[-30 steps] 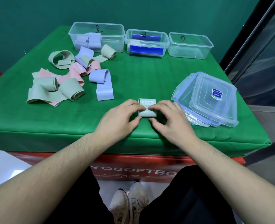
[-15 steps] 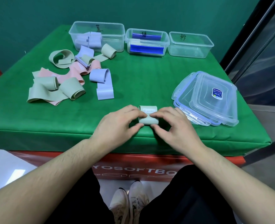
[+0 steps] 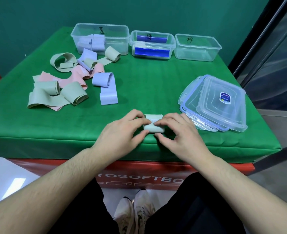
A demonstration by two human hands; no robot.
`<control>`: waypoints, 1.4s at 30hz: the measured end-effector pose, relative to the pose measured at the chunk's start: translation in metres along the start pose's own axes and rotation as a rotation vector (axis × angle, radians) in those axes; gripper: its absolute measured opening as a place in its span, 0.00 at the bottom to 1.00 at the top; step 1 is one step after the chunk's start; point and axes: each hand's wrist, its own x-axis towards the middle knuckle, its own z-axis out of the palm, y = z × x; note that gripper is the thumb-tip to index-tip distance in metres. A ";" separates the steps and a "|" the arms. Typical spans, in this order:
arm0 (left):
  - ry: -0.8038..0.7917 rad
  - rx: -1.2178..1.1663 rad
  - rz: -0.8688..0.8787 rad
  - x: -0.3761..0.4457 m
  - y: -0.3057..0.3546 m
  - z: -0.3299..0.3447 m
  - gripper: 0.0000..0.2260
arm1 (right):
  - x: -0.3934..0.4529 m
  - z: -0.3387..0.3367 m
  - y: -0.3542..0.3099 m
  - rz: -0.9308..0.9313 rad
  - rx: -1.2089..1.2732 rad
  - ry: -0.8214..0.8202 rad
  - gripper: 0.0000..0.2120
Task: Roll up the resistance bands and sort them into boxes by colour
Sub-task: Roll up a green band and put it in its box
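A pale green rolled band point(image 3: 153, 128) lies near the table's front edge. My left hand point(image 3: 122, 134) pinches its left end and my right hand point(image 3: 178, 134) pinches its right end, fingers on top, thumbs at the near side. Loose green, pink and lilac bands point(image 3: 68, 85) lie in a heap at the left. Three clear boxes stand at the back: the left box point(image 3: 119, 29) holds lilac rolls, the middle box point(image 3: 172, 43) holds blue pieces, the right box point(image 3: 213, 48) holds nothing I can see.
A stack of clear lids point(image 3: 217, 105) with blue rims lies at the right, touching distance from my right hand. The green-covered table point(image 3: 147, 85) ends just below my hands. A dark frame rises at the far right.
Both hands and the green roll have come slightly nearer the front edge, and the roll has turned a little under my fingers.
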 end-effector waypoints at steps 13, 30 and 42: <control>0.076 -0.036 0.053 0.007 -0.005 0.007 0.13 | 0.005 0.005 0.002 0.031 -0.014 0.027 0.14; 0.088 0.127 0.095 0.018 -0.016 0.013 0.17 | 0.014 0.007 0.005 0.067 -0.059 0.034 0.17; 0.041 -0.094 -0.031 0.036 -0.016 0.018 0.14 | 0.037 0.009 0.012 0.132 -0.028 -0.074 0.15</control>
